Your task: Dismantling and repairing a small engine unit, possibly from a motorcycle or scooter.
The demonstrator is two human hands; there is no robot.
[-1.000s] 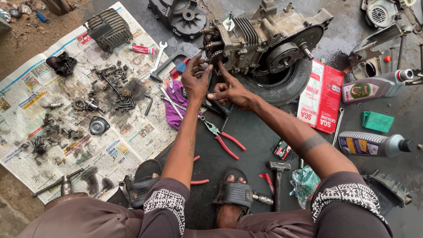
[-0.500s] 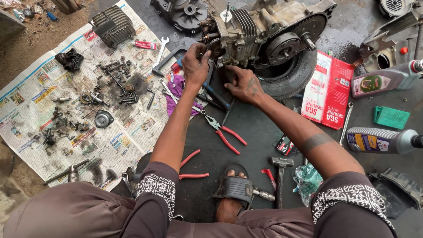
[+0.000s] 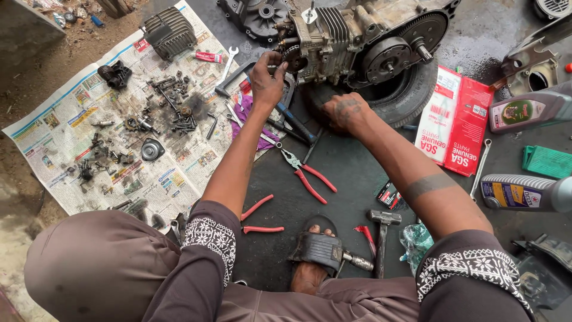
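Observation:
A greasy scooter engine [image 3: 351,36] with a finned cylinder lies on a black tyre [image 3: 414,98] on the dark floor. My left hand [image 3: 266,77] reaches up to the engine's left end, and its fingertips pinch a small dark part [image 3: 288,57] there. My right hand [image 3: 345,113] sits lower, just below the engine and beside the tyre. Its back faces the camera and its fingers curl under, so whatever it may hold is hidden. Red-handled pliers [image 3: 307,173] lie on the floor between my forearms.
A newspaper [image 3: 65,131] on the left carries several small engine parts, a finned cylinder [image 3: 170,30] and a spanner [image 3: 227,59]. A red box [image 3: 456,119], two oil bottles [image 3: 527,110] [image 3: 524,192], a hammer [image 3: 381,229] and my sandalled foot [image 3: 313,253] lie around.
My right hand has dropped from the engine's end to the spot beside the tyre. My left hand stays at the engine's left end.

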